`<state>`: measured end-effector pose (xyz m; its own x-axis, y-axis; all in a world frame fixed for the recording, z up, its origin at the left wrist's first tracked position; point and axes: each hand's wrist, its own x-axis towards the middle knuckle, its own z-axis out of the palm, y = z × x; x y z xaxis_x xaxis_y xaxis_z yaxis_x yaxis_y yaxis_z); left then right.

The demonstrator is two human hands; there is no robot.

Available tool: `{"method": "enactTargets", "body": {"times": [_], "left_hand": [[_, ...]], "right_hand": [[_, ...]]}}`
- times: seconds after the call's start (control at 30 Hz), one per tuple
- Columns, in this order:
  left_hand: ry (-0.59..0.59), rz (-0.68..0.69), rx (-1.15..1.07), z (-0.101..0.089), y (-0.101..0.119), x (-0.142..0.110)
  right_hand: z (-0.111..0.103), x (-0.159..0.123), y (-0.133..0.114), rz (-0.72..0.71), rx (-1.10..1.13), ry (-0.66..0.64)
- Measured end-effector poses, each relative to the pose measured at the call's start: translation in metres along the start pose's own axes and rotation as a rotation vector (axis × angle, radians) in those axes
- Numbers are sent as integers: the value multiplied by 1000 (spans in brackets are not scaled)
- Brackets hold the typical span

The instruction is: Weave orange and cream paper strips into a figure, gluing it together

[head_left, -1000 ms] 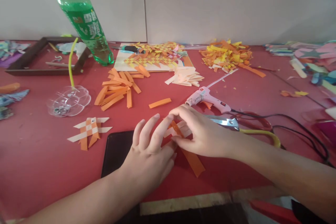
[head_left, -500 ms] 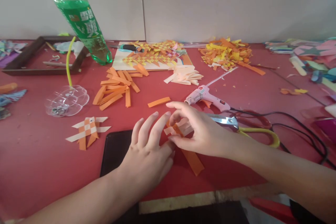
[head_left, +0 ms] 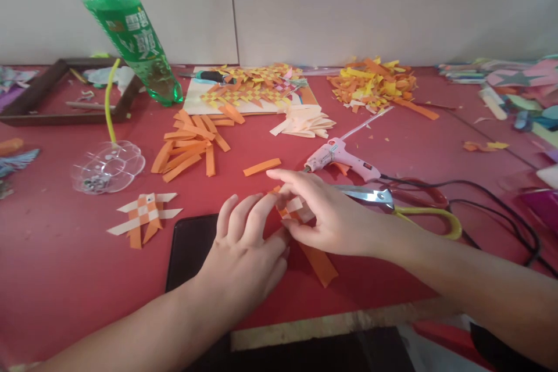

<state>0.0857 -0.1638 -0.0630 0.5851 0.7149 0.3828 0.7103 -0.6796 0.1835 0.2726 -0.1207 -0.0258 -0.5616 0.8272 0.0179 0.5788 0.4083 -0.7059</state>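
Between my hands is a small weave of orange and pale paper strips, one long orange strip slanting out toward the table's front edge. My left hand pinches the left side of the weave with index finger and thumb, its other fingers bent. From the right, my right hand curls over the same piece and grips it with thumb and fingers. The fingers hide much of it. A finished-looking woven paper fish with an eye lies to the left. A single orange strip rests just beyond my fingertips.
Behind my right hand are a pink glue gun with a black cord and scissors. A black phone lies under my left wrist. Farther back are orange strips, pale strips, a clear dish and a green bottle.
My left index finger has bent in onto the strips, against my right hand's fingertips. The right hand has shifted slightly left over the weave. The view has moved slightly.
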Motion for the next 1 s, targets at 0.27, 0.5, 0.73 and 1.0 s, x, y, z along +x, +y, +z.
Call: {"method": "enactTargets", "body": {"times": [0.27,0.5,0.73,1.0], "left_hand": [[-53,10,39,-3,-1,4],[-82,12,39,-2,0,3],[-86,11,21,-2,-2,3],[-99,23,19,-1,-2,4]], "right_hand": [[5,-8,12,27,-53,126],[13,-10,18,72,-129,261],[16,-12,20,150,-209,274],[19,-14,26,176,-211,289]]}}
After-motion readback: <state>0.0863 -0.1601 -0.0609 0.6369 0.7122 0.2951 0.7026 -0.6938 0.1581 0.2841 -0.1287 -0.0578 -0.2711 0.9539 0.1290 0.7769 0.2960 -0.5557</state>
